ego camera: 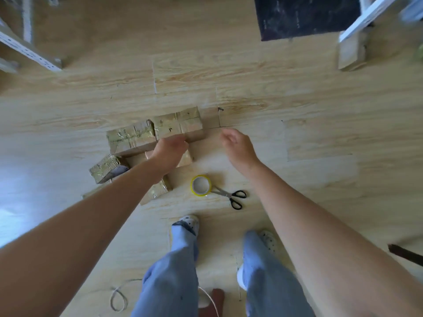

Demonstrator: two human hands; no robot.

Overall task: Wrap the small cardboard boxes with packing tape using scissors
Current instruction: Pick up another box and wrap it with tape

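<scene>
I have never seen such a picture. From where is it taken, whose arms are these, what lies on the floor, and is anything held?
There is no machine: a person wears a camera on the head, so you look down along their own arms to the floor. The left hand lies on a small box; blur hides whether it grips it. The right hand hovers open and holds nothing. Other taped boxes lie beside it. A tape roll and scissors lie nearer the feet, untouched.
</scene>
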